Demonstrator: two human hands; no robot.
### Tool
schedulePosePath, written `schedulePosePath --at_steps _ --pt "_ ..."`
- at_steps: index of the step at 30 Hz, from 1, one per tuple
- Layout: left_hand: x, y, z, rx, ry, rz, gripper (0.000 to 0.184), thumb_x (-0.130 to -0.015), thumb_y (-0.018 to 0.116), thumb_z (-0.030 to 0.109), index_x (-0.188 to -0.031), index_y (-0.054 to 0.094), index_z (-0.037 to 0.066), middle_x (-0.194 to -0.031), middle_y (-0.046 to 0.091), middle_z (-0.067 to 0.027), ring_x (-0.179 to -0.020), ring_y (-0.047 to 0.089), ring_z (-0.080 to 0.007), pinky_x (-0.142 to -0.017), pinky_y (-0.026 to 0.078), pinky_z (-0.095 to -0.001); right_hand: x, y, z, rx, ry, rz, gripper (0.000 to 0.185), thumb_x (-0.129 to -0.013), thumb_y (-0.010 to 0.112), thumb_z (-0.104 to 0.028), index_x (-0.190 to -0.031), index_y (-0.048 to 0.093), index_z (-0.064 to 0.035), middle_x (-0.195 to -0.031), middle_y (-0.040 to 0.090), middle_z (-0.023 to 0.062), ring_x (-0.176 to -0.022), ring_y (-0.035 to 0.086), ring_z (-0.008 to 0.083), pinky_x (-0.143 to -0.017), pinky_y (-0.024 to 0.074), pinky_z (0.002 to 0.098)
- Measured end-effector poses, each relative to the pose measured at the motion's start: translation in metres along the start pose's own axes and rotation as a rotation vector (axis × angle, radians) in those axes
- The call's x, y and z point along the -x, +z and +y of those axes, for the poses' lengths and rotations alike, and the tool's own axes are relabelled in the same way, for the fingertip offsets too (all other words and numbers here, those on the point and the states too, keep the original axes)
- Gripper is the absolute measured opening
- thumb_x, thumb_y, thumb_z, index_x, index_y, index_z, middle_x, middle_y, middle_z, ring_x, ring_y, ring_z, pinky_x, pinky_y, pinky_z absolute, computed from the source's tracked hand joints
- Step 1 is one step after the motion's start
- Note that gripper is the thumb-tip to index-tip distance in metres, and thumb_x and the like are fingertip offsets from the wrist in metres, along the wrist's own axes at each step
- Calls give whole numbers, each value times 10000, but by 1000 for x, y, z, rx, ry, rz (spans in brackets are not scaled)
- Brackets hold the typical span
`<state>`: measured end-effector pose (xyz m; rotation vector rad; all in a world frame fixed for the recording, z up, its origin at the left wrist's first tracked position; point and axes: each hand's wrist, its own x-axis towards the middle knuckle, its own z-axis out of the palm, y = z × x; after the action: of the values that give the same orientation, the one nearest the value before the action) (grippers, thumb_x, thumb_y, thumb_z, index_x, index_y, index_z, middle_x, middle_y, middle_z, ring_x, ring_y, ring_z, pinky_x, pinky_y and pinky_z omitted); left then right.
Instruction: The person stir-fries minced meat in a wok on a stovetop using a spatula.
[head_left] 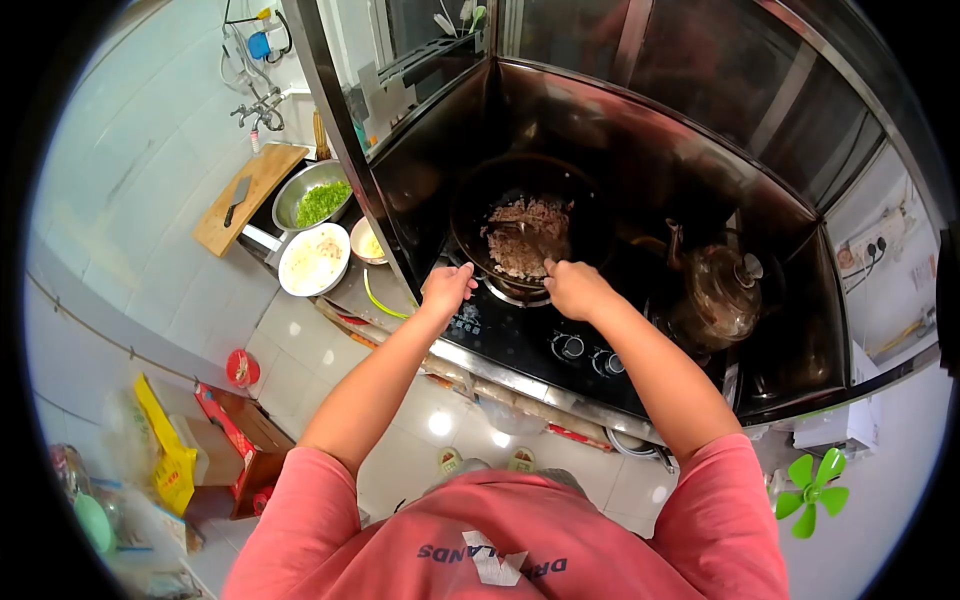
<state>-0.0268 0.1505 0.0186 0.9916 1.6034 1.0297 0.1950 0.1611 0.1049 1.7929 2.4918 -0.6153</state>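
Note:
A dark wok sits on the black gas stove, with browned minced meat in it. My left hand is closed at the wok's near left edge, where the grip itself is mostly hidden. My right hand is wrapped round the handle of a spatula. The spatula's blade reaches into the meat and is blurred. Two stove knobs show below my right hand.
A glass-like kettle stands on the right of the stove. On the left are a metal bowl of chopped greens, a white bowl, a smaller bowl, and a knife on a cutting board. Metal panels surround the stove.

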Motion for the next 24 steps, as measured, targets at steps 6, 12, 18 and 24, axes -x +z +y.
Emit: schedulePosePath --at_steps 6,12,18,24 --pt "11 -5 19 -374 59 27 441 -887 582 389 -622 653 43 -535 589 -67 -525 591 -225 -559 468 -343 44 -50 -10 136 -17 -109 417 -857 503 -116 -1260 566 -29 -1048 643 243 -1016 617 369 -893 488 425" --pt "29 1 21 -776 575 289 272 -804 704 275 -684 614 48 -658 610 -121 -601 604 -327 -594 486 -398 18 -38 -29 27 105 -114 300 -752 557 -22 -1027 634 71 -1031 635 292 -1011 623 400 -853 524 421" --pt "28 -2 13 -673 909 258 95 -741 723 117 -765 639 81 -880 569 -58 -782 616 -289 -664 503 -406 -6 -15 -19 -73 199 51 304 -777 568 -57 -1057 633 41 -1074 633 266 -1036 610 398 -874 515 431" --pt "21 -7 10 -703 995 253 78 -732 726 130 -782 680 93 -845 595 -37 -795 623 -253 -685 511 -378 33 -34 -18 117 -35 7 317 -812 546 -78 -1110 641 -24 -1039 649 227 -1012 619 363 -876 508 423"
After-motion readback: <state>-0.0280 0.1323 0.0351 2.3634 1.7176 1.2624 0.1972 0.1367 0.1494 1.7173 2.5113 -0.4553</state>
